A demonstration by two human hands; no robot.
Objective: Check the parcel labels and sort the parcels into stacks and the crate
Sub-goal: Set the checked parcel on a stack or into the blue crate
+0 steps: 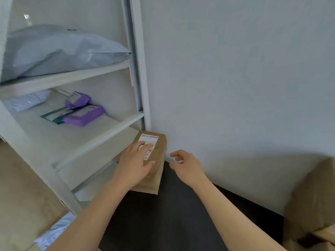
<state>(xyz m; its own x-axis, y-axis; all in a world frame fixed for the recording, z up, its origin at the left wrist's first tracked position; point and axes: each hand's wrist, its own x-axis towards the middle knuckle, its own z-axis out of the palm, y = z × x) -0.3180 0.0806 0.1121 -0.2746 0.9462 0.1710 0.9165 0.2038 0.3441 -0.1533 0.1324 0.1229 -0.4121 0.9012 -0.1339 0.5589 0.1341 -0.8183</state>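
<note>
A brown cardboard parcel (159,142) with a white label (149,140) tops a small stack of brown parcels (152,183) on the floor, against the wall beside the shelf unit. My left hand (135,160) lies flat on the top parcel, fingers straight over the label. My right hand (186,163) hovers just right of the stack, fingers loosely curled, holding nothing.
A white shelf unit (97,140) stands at left. It carries a large grey mailer (59,49) above, with purple packets (83,115) and a green packet (52,115) below. A big cardboard box (311,201) sits at right; pale mailers (56,230) lie low left. Dark floor (163,214) lies below.
</note>
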